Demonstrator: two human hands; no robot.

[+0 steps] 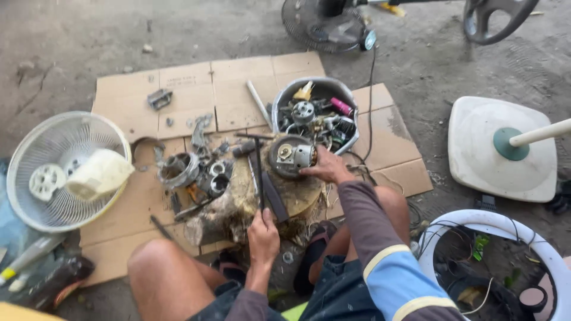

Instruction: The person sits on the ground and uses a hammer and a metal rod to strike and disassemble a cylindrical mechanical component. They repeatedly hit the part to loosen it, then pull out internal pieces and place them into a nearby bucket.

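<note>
Left hand point(262, 233) closed around a dark hammer point(260, 172) at lower centre, right hand point(325, 169) gripping a round motor point(290, 156) on a stump point(270, 196) mid-frame; beyond, flattened brown cardboard point(196, 89), parts-filled bowl point(315, 113), white fan grille point(59, 169) at left.

Hands point(263, 238) on motor point(291, 156) — perhaps hammer point(259, 172)

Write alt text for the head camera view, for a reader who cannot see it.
Seated on the ground, a person steadies a round fan motor on a wooden stump with the right hand, while the left hand grips a dark hammer. Around lie flattened cardboard, metal parts, a bowl of parts and a white fan guard.
</note>
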